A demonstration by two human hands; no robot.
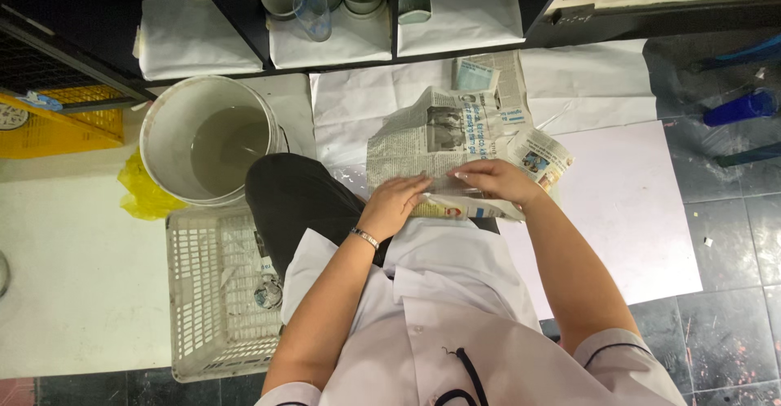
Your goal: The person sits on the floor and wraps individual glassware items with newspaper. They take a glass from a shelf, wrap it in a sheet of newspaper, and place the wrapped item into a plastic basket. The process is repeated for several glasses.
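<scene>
A crumpled sheet of newspaper (443,133) lies on my lap and knee, folded around something I cannot see. My left hand (393,205), with a bracelet at the wrist, presses flat on the paper's near left edge. My right hand (496,181) holds down a fold on the near right side, fingers curled over the paper. Both hands touch the newspaper and almost meet in the middle.
A white bucket (167,121) of cloudy water stands at the left, beside a white plastic crate (199,292). Cups and a clear glass (312,14) sit on paper-lined dark shelves ahead. White sheets (626,194) cover the floor at right. A blue bottle (740,106) lies far right.
</scene>
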